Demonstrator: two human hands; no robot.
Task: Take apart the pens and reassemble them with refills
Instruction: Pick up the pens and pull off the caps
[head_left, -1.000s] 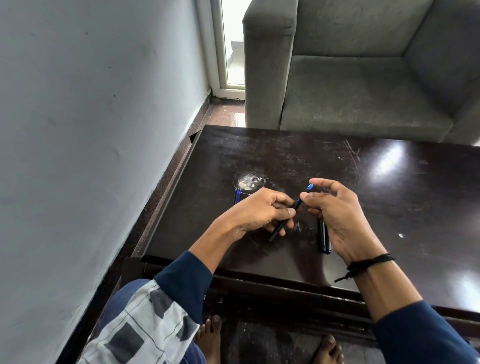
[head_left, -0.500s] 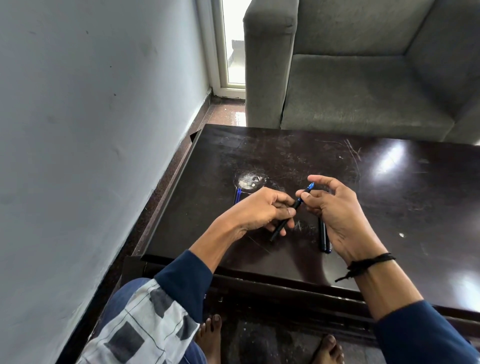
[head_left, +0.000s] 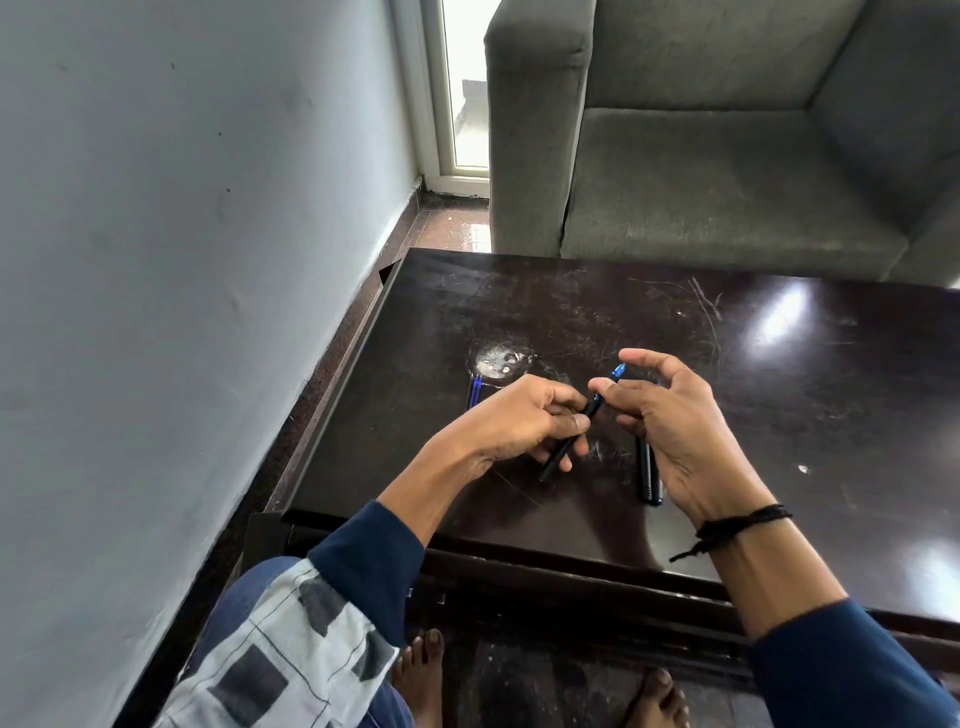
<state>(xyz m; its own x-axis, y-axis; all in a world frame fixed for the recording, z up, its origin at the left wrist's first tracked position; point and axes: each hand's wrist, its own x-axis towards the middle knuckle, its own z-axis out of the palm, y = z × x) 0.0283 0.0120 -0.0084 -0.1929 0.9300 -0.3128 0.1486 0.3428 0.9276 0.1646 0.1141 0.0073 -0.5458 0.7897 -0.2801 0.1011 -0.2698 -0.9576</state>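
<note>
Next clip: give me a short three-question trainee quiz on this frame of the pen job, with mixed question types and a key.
1. True or false: the left hand grips the black pen by its barrel.
2. What do the fingers of the right hand pinch? A) the pen's end with the blue tip B) a loose cap C) a wrist cord
3. Fill in: the thin blue refills lie on the table beside the ___ hand.
Key: 1 true; 2 A; 3 left.
</note>
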